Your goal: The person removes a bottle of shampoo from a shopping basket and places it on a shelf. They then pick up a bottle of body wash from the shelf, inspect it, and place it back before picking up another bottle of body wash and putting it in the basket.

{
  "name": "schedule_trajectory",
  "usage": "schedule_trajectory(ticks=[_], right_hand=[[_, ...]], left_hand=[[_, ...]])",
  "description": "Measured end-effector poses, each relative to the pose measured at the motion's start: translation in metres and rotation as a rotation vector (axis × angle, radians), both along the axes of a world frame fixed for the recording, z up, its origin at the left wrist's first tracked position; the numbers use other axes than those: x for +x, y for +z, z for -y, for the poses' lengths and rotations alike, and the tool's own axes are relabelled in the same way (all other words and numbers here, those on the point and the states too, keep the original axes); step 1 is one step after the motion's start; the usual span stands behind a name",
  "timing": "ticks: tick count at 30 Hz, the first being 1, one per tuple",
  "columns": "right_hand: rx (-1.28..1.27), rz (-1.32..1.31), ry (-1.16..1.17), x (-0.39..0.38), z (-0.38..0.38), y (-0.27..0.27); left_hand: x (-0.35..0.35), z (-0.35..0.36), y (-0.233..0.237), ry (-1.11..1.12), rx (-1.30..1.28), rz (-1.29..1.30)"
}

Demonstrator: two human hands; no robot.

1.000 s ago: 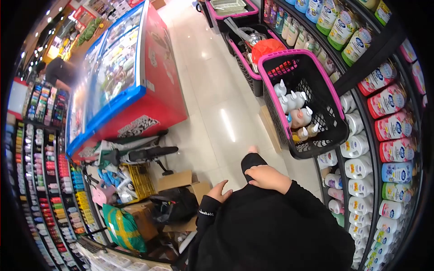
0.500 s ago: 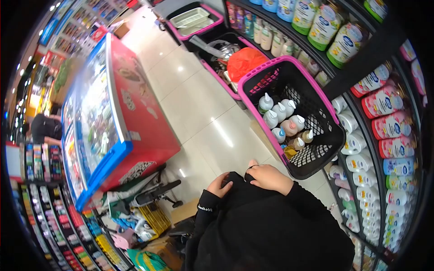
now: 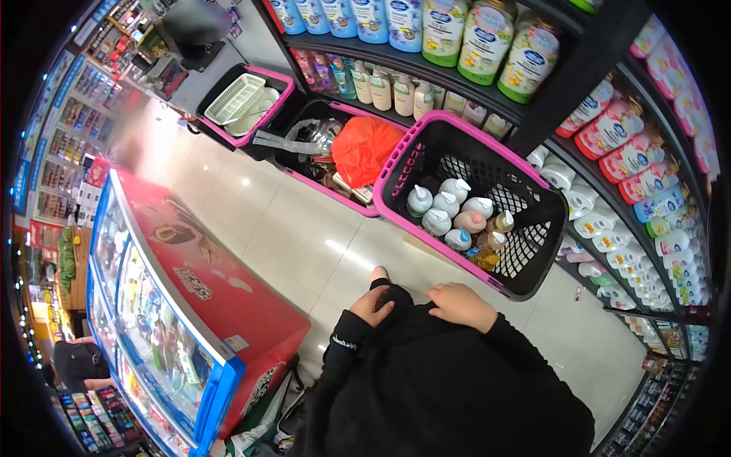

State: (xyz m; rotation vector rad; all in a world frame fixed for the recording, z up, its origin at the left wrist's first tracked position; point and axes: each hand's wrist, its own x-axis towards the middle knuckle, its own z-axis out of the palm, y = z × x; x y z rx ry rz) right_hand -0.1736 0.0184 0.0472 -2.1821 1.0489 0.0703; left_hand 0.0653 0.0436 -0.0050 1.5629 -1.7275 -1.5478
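Observation:
My left hand (image 3: 372, 306) rests on the dark cloth over my leg, its fingers a little apart and nothing in them. To its right, my right hand (image 3: 463, 306) lies on the same dark clothing, fingers spread and holding nothing. Just beyond my hands stands a black basket (image 3: 542, 263) with a pink rim. Several pump bottles, among them a white bottle (image 3: 437, 222) and a pink bottle (image 3: 470, 221), are inside it. Neither hand touches the basket.
Behind the basket, a shelf (image 3: 426, 62) carries rows of bottles. A second basket (image 3: 316, 181) holds a red bag (image 3: 367, 151); a third basket (image 3: 283, 93) holds trays. A red and blue freezer (image 3: 263, 305) stands at left. At far left is a person (image 3: 80, 365).
The view has turned, bringing more of the shelf and right-hand floor into sight. My left hand is still on my leg; my right hand's fingers look more spread.

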Motion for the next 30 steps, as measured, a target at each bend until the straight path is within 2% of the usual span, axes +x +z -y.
schedule_trajectory(ticks=[5, 7, 14, 19, 24, 26, 27, 30], right_hand=[[0.001, 0.075, -0.021, 0.061, 0.018, 0.004], [0.002, 0.086, -0.108, 0.073, 0.020, 0.008], [0.090, -0.017, -0.270, 0.073, 0.014, 0.007], [0.065, 0.000, -0.381, 0.068, 0.011, 0.006], [0.082, 0.022, -0.433, 0.058, 0.016, 0.000], [0.075, 0.022, -0.446, 0.051, 0.021, -0.005], [0.066, 0.032, -0.456, 0.048, 0.026, -0.005], [0.071, 0.057, -0.504, 0.032, 0.040, -0.007]], left_hand=[[0.051, 0.026, 0.004, -0.107, -0.015, 0.050], [0.066, 0.037, 0.009, -0.128, 0.109, 0.034], [0.100, 0.071, -0.028, -0.226, 0.096, 0.092], [0.077, 0.105, -0.039, -0.239, 0.035, -0.036], [0.035, 0.132, -0.021, -0.325, 0.058, -0.146], [0.018, 0.140, -0.027, -0.244, 0.276, -0.330], [0.010, 0.143, -0.037, -0.238, 0.265, -0.412], [-0.016, 0.161, -0.043, -0.307, 0.169, -0.366]])
